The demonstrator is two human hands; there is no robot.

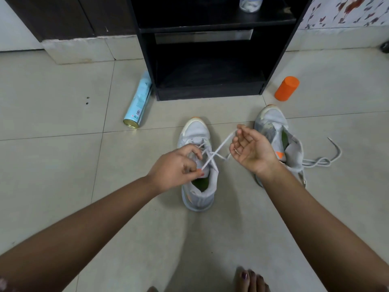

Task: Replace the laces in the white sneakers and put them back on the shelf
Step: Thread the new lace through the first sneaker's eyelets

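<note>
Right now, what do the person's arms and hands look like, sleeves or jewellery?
The left forearm and right forearm are bare, with no gloves or watch. The left hand has reddish polish on its thumbnail. The right hand may wear a thin ring; too small to be sure.

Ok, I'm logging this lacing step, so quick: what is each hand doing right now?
Left hand: pinching the lace over the sneaker.
Right hand: palm up, fingers curled on the same lace.
</note>
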